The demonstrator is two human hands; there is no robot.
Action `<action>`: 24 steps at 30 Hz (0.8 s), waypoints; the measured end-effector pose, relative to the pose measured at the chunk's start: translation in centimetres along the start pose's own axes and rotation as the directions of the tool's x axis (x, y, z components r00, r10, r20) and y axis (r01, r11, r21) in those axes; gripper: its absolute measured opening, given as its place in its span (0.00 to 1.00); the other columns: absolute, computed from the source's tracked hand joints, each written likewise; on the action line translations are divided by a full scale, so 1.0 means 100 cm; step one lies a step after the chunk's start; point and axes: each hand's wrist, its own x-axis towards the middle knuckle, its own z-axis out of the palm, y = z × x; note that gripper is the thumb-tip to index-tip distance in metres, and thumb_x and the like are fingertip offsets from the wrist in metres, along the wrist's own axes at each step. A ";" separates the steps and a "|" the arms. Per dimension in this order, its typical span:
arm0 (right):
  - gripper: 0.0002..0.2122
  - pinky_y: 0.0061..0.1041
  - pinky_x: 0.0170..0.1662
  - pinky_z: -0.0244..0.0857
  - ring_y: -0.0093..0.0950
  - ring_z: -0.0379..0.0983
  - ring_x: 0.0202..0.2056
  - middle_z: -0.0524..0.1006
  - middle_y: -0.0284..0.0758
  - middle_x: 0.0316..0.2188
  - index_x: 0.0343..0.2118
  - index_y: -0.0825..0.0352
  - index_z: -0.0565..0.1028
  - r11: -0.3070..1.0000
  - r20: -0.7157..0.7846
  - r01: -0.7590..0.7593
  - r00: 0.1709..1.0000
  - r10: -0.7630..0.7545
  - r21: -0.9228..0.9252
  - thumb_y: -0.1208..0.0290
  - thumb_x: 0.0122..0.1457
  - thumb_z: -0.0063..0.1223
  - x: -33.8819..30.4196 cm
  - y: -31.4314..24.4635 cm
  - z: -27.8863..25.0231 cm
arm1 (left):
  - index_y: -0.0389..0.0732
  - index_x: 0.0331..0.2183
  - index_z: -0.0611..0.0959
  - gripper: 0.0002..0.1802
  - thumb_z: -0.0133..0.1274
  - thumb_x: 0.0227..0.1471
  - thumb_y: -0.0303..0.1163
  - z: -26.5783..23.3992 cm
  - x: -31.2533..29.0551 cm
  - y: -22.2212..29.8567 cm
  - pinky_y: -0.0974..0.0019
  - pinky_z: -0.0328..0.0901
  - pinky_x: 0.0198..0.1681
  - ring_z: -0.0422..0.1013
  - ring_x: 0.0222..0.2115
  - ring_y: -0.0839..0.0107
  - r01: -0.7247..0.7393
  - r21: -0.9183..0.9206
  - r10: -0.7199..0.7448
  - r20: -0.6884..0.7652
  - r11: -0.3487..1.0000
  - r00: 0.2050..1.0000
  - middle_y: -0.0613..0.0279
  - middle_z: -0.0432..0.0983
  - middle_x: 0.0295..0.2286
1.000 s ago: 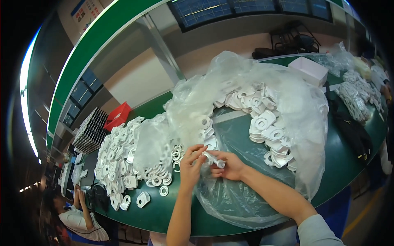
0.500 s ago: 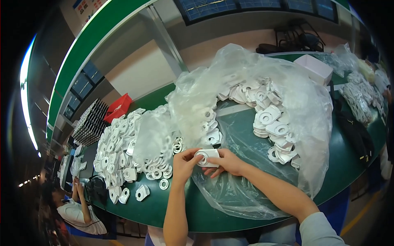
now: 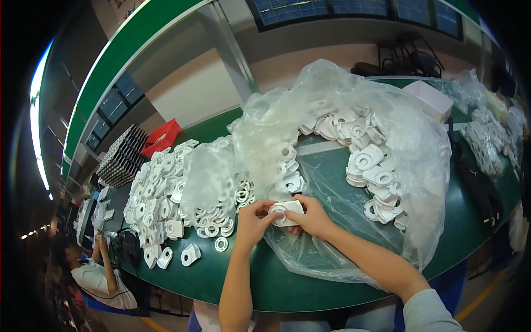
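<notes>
A white plastic part (image 3: 291, 207) with a round ring at its centre is held between both hands above the near part of the green table (image 3: 287, 299). My left hand (image 3: 255, 222) grips its left side, the thumb pressing on the ring. My right hand (image 3: 311, 216) has hold of the right side, fingers curled beneath. Just left of my left hand lie several loose white rings (image 3: 244, 191) and a lower heap of rings (image 3: 213, 224). Past my hands, more white plastic parts (image 3: 368, 157) sit in stacks on and around a clear plastic bag (image 3: 417, 160).
A large pile of white parts (image 3: 157, 199) covers the table's left side. Behind it stand a red bin (image 3: 161, 137) and stacked dark trays (image 3: 123, 157). A white box (image 3: 428, 99) and a black bag (image 3: 475, 185) are at the right. Another person (image 3: 105, 279) sits far left.
Both hands and the white part have shifted slightly right and the part is tilted a little differently. My right hand's fingers are more curled under it. The whole view has moved slightly.
</notes>
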 end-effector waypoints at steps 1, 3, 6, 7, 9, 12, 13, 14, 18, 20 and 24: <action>0.08 0.19 0.17 0.67 0.22 0.72 0.17 0.74 0.37 0.22 0.33 0.71 0.68 1.000 -0.003 0.001 1.000 -0.001 0.002 0.73 0.53 0.51 0.000 -0.001 0.000 | 0.33 0.32 0.80 0.11 0.58 0.42 0.24 -0.001 0.000 -0.001 0.77 0.65 0.27 0.71 0.23 0.80 -0.011 0.006 0.011 0.001 1.000 1.000 0.62 0.77 0.24; 0.07 0.20 0.17 0.67 0.23 0.72 0.17 0.74 0.37 0.22 0.33 0.70 0.68 0.999 0.002 -0.025 1.000 0.025 0.047 0.74 0.54 0.50 0.002 -0.003 -0.002 | 0.33 0.32 0.80 0.11 0.58 0.42 0.25 -0.010 0.002 -0.003 0.76 0.64 0.27 0.71 0.23 0.79 -0.028 0.019 0.029 -0.097 0.999 0.995 0.61 0.77 0.23; 0.07 0.20 0.17 0.68 0.26 0.73 0.18 0.74 0.38 0.23 0.33 0.70 0.67 0.990 -0.006 -0.054 0.998 0.055 0.127 0.74 0.55 0.49 0.005 -0.004 -0.008 | 0.34 0.31 0.81 0.10 0.58 0.42 0.26 -0.038 0.006 -0.006 0.75 0.63 0.25 0.70 0.21 0.78 -0.078 0.204 0.135 -0.279 0.976 0.951 0.61 0.77 0.23; 0.07 0.20 0.17 0.68 0.26 0.73 0.18 0.74 0.39 0.23 0.34 0.70 0.67 0.985 -0.011 -0.054 0.998 0.056 0.162 0.74 0.55 0.49 0.005 -0.004 -0.007 | 0.34 0.31 0.81 0.10 0.57 0.41 0.25 -0.048 0.005 -0.008 0.75 0.62 0.23 0.70 0.20 0.79 -0.094 0.374 0.235 -0.354 0.923 0.905 0.62 0.77 0.23; 0.07 0.21 0.17 0.68 0.27 0.74 0.19 0.74 0.39 0.23 0.34 0.70 0.67 0.983 0.003 -0.061 0.998 0.061 0.171 0.74 0.56 0.48 0.007 -0.001 -0.006 | 0.34 0.28 0.81 0.09 0.58 0.39 0.25 -0.065 0.000 -0.017 0.74 0.61 0.23 0.69 0.19 0.78 -0.075 0.431 0.217 -0.292 0.899 0.931 0.60 0.77 0.22; 0.07 0.21 0.18 0.69 0.28 0.74 0.20 0.74 0.40 0.24 0.35 0.69 0.66 0.981 0.011 -0.075 0.997 0.074 0.181 0.72 0.57 0.45 0.007 -0.003 -0.008 | 0.34 0.25 0.82 0.08 0.59 0.36 0.25 -0.065 0.001 -0.029 0.72 0.61 0.23 0.68 0.18 0.75 -0.049 0.524 0.180 -0.203 0.850 0.962 0.59 0.76 0.20; 0.07 0.21 0.18 0.70 0.28 0.74 0.20 0.74 0.40 0.24 0.36 0.69 0.66 0.977 0.013 -0.094 0.996 0.093 0.189 0.72 0.59 0.43 0.007 -0.003 -0.008 | 0.34 0.24 0.82 0.08 0.60 0.35 0.25 -0.065 0.001 -0.032 0.72 0.61 0.24 0.68 0.18 0.74 -0.025 0.564 0.154 -0.181 0.825 0.971 0.59 0.75 0.20; 0.07 0.21 0.18 0.70 0.28 0.74 0.20 0.74 0.40 0.24 0.36 0.69 0.66 0.977 0.014 -0.095 0.996 0.094 0.190 0.72 0.59 0.43 0.007 -0.002 -0.008 | 0.34 0.24 0.82 0.08 0.60 0.35 0.25 -0.063 0.000 -0.034 0.72 0.61 0.24 0.68 0.18 0.74 -0.024 0.565 0.153 -0.183 0.825 0.971 0.59 0.75 0.20; 0.08 0.21 0.19 0.70 0.29 0.75 0.21 0.75 0.41 0.25 0.38 0.69 0.65 0.974 0.035 -0.094 0.995 0.089 0.205 0.70 0.60 0.40 0.007 0.001 -0.009 | 0.34 0.23 0.81 0.07 0.60 0.35 0.25 -0.063 0.000 -0.035 0.71 0.62 0.23 0.68 0.18 0.73 -0.052 0.637 0.164 -0.117 0.769 0.979 0.60 0.75 0.20; 0.08 0.21 0.20 0.70 0.29 0.75 0.21 0.75 0.41 0.25 0.39 0.69 0.65 0.975 0.031 -0.090 0.996 0.086 0.201 0.70 0.60 0.40 0.007 0.001 -0.011 | 0.34 0.24 0.81 0.07 0.59 0.36 0.24 -0.066 0.002 -0.033 0.71 0.62 0.23 0.69 0.18 0.74 -0.091 0.631 0.215 -0.122 0.770 0.969 0.60 0.75 0.20; 0.08 0.22 0.20 0.71 0.29 0.75 0.22 0.75 0.41 0.25 0.39 0.69 0.65 0.968 0.048 -0.084 0.996 0.074 0.237 0.70 0.60 0.40 0.008 0.002 -0.010 | 0.32 0.26 0.81 0.06 0.55 0.43 0.25 -0.076 0.002 -0.031 0.74 0.64 0.24 0.72 0.22 0.75 0.017 0.293 0.095 -0.364 0.956 0.926 0.60 0.77 0.24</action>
